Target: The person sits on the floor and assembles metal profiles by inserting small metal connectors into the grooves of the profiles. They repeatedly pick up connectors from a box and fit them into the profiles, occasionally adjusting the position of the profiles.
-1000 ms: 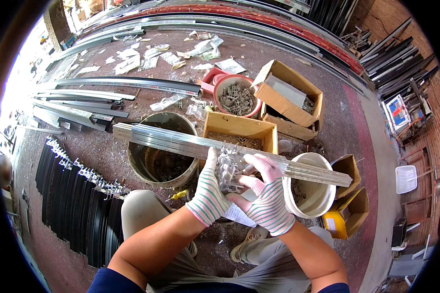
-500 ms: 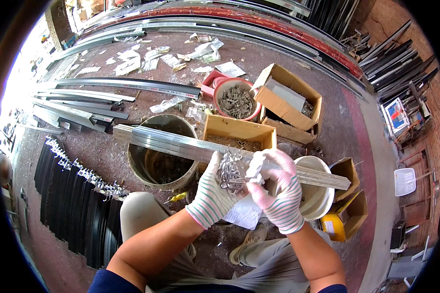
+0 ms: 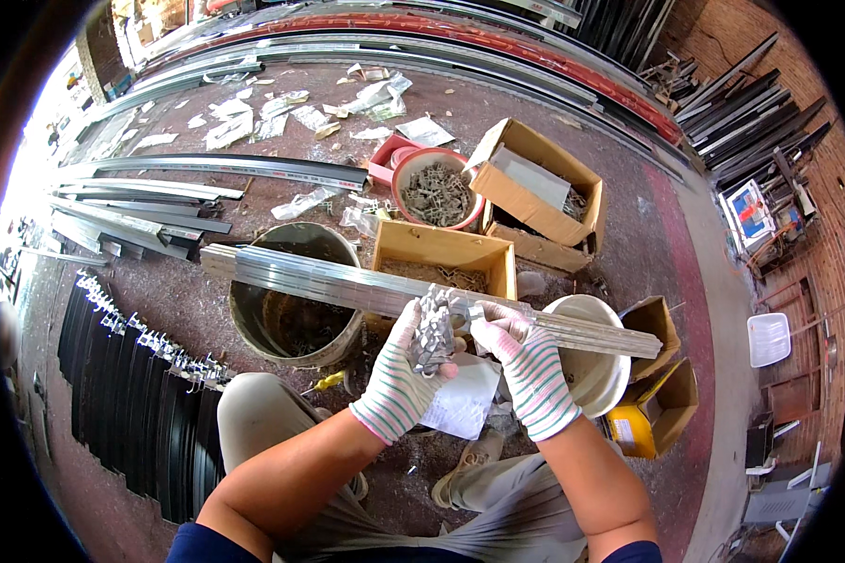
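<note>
A clump of small silvery metal pieces (image 3: pixel 432 336) is gripped in my left hand (image 3: pixel 392 387), which wears a white glove with green stripes. My right hand (image 3: pixel 537 373), gloved the same way, pinches a small metal piece (image 3: pixel 473 321) between thumb and fingers just right of the clump. Behind both hands, a bundle of long silver metal strips (image 3: pixel 319 281) lies across a dark-filled bucket (image 3: pixel 245 314), a wooden box (image 3: pixel 446 244) and a white bucket (image 3: pixel 613 387). Below my hands, a sheet of white paper (image 3: pixel 469 399) shows between my knees.
Black profiles with silvery pieces along their ends (image 3: pixel 127 413) lie at left. Beyond the box stand a red-rimmed bucket (image 3: pixel 434 195) of small metal parts and an open cardboard box (image 3: pixel 535 197). A yellow carton (image 3: pixel 635 427) sits at right. Long metal profiles (image 3: pixel 225 167) lie farther off.
The metal pieces have been gathered into a tighter clump in my left hand. My right hand has drawn back slightly and turned, now pinching one small piece. The whole view has shifted slightly.
</note>
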`<control>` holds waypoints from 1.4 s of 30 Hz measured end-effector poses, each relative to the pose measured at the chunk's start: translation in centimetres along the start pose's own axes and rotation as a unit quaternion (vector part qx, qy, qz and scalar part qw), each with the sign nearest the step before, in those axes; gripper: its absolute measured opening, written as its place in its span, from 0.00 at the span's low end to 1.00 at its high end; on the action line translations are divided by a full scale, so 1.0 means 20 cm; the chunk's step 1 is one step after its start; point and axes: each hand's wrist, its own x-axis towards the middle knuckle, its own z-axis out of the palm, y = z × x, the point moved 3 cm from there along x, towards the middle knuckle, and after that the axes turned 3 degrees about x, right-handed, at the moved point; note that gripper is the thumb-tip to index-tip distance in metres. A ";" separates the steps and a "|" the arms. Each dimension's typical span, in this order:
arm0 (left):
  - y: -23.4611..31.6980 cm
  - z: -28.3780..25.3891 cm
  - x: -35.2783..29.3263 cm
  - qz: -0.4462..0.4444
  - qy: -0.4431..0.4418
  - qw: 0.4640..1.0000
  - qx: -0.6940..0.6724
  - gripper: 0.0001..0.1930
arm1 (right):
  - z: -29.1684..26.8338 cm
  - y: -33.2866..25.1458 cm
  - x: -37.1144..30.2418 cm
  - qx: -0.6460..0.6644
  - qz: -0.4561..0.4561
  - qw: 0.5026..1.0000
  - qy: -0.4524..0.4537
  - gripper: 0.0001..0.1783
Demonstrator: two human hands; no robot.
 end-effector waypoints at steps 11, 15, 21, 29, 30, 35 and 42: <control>0.03 0.07 -0.03 0.196 0.010 0.929 0.315 0.20 | 0.03 -0.02 -0.03 0.110 -0.020 0.991 -0.069 0.20; 0.06 0.09 -0.04 0.272 -0.015 0.886 0.374 0.19 | 0.01 -0.04 -0.03 0.107 -0.016 0.992 -0.070 0.19; 0.12 0.15 -0.08 0.357 -0.052 0.808 0.466 0.20 | -0.04 -0.02 0.00 0.082 -0.003 0.990 -0.110 0.18; 0.10 0.13 -0.07 0.325 -0.103 0.776 0.530 0.22 | -0.08 -0.05 0.00 -0.151 -0.033 0.974 -0.163 0.23; 0.10 0.13 -0.07 0.321 -0.107 0.776 0.532 0.22 | -0.07 -0.06 0.00 -0.187 -0.047 0.965 -0.178 0.25; 0.10 0.14 -0.08 0.338 -0.118 0.713 0.603 0.24 | -0.09 0.00 0.02 -0.105 0.033 0.969 -0.219 0.22; 0.11 0.17 -0.08 0.419 -0.121 0.613 0.659 0.22 | -0.06 0.07 0.01 -0.136 0.025 0.983 -0.119 0.20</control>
